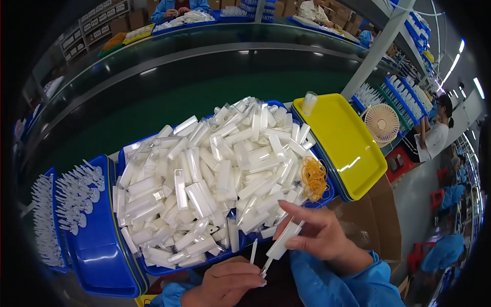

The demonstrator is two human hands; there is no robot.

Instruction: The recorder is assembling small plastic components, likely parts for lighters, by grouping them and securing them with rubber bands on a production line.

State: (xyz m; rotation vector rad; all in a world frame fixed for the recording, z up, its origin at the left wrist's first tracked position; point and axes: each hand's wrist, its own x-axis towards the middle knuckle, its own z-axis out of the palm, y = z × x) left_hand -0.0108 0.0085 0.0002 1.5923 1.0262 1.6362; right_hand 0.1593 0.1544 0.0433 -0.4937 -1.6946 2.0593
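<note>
In my right hand [325,233] a white rectangular plastic piece [284,240] is pinched between thumb and fingers, tilted, with a thin stem at its lower end. My left hand [230,280] is closed at the lower end of that stem. A second thin white stick [254,250] points up from my left fingers; how they grip it is partly hidden. Just beyond both hands, a blue tray [123,163] is heaped with similar white pieces [204,189], many in clear plastic sleeves. A bundle of yellow rubber bands [313,179] lies at the heap's right side.
Yellow trays [342,138] are stacked at the right, a clear-wrapped piece on their corner. At left, blue trays [97,258] hold rows of clear stemmed parts [79,194]. A green conveyor belt [169,92] runs behind. A cardboard box [376,220] stands at right; other people sit farther off.
</note>
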